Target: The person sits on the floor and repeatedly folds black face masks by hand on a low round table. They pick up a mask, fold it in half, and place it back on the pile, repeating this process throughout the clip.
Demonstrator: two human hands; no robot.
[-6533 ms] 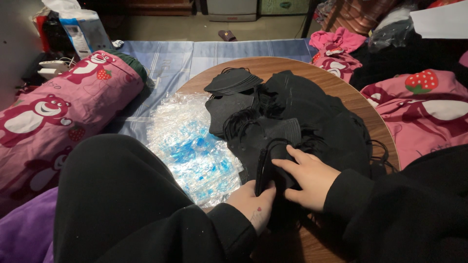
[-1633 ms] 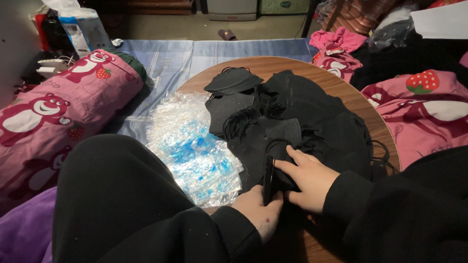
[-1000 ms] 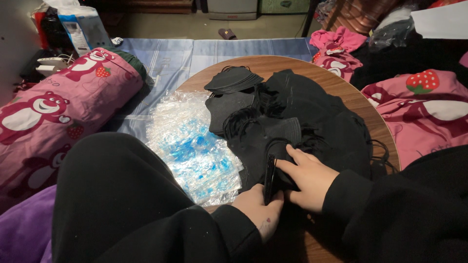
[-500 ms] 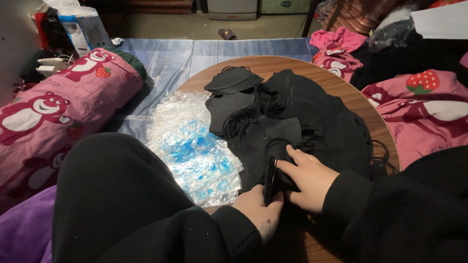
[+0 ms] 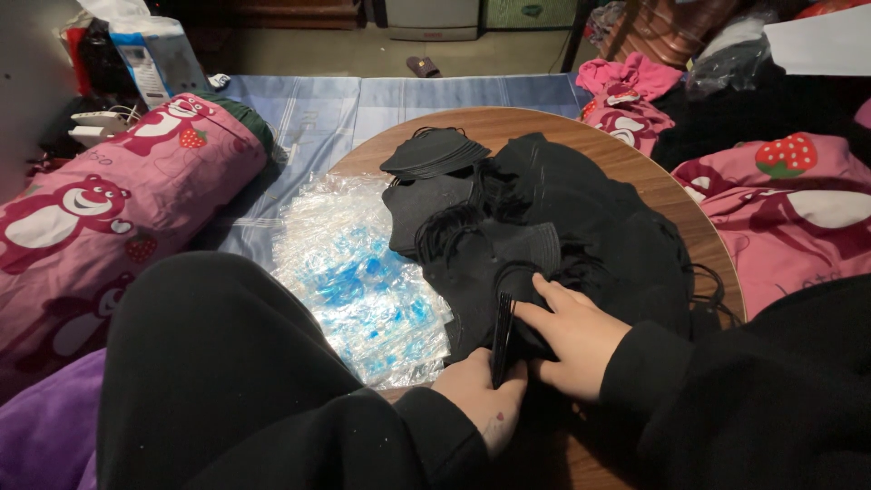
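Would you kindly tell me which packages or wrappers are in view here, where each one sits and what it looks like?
Pile of clear crinkled plastic wrappers with blue print: left of the round wooden table, on the blue cloth, beside the black face masks.
Tall white and blue printed bag: far upper left, upright behind the pink bear-print bolster.
No screens or signs visible.

Over the run of pictures the thin stack of black masks (image 5: pixel 502 338) between the hands turns from a flatter, slanted lie to standing on edge. The left hand (image 5: pixel 484 406) sits closer under its near end, thumb against it, and the right hand (image 5: pixel 573 338) flattens along its far side. Any finer finger shift since half a second ago is too small to tell.
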